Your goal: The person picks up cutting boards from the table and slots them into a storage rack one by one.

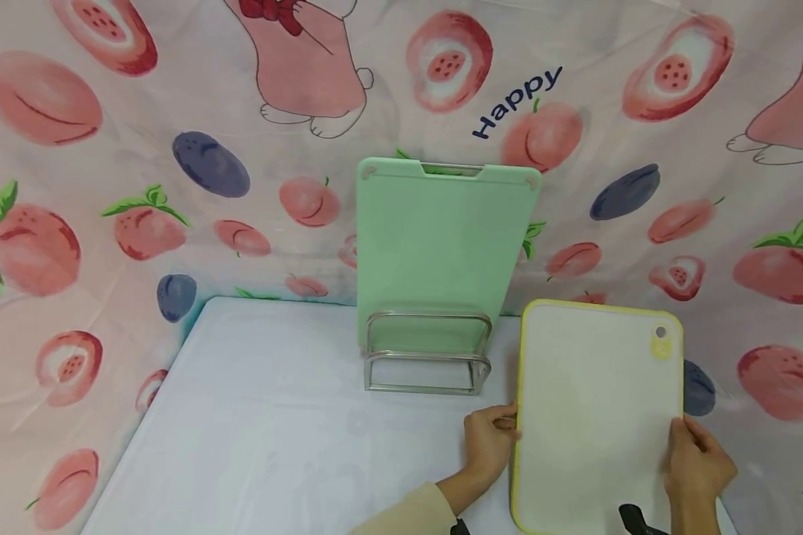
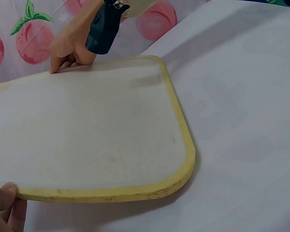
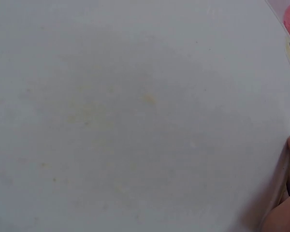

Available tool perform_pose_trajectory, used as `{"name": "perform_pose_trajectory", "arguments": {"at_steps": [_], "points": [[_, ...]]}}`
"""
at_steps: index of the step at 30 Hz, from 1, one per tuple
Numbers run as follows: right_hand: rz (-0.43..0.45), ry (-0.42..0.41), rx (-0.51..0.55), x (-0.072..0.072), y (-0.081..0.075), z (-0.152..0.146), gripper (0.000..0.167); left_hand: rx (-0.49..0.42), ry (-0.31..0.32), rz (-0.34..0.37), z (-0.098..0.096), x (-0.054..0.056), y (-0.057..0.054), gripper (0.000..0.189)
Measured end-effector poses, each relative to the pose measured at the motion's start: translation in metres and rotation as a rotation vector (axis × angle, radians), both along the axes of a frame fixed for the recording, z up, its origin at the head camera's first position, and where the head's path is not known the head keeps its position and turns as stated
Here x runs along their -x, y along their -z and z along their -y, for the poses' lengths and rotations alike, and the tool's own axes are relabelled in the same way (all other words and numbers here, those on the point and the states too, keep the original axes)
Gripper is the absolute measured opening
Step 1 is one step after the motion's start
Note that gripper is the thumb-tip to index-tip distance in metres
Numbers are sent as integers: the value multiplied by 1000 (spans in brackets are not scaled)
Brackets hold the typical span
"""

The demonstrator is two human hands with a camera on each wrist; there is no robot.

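Note:
A white cutting board (image 1: 595, 416) with a yellow rim stands out at the right of the head view, tilted above the table. On its left edge my left hand (image 1: 490, 444) pinches the rim between thumb and fingers. The right hand (image 1: 699, 461) grips the opposite edge. Faint stains mark the board's face (image 3: 135, 111) in the right wrist view. The left wrist view has its rounded yellow corner (image 2: 186, 166) raised off the cloth. To the left, a green cutting board (image 1: 442, 245) leans upright in a metal wire rack (image 1: 428, 390).
White cloth covers the table (image 1: 261, 431). Behind it hangs a pink fruit-print curtain (image 1: 241, 74), close to the rack and the green board's top. A dark strap end (image 1: 632, 516) shows in front of the white board's lower part.

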State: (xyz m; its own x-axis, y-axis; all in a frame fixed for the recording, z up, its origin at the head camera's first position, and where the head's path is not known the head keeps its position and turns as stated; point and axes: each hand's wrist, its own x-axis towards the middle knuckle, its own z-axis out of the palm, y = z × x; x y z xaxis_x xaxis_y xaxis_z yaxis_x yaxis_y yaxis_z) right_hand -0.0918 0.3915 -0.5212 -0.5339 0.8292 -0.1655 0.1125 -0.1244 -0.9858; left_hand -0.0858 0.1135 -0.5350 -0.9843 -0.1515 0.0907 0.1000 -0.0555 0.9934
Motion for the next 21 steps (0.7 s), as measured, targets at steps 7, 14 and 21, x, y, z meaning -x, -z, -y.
{"name": "perform_pose_trajectory", "arguments": {"at_steps": [7,14,21], "points": [[-145,42,90,3,-4,3,14,13,13,-39,1,7,-3,43],[-240,83,157,9,4,-7,19,-22,38,-81,2,13,-5,43],[-306,86,141,16,21,-22,29,-12,54,-119,3,16,-13,41]]}}
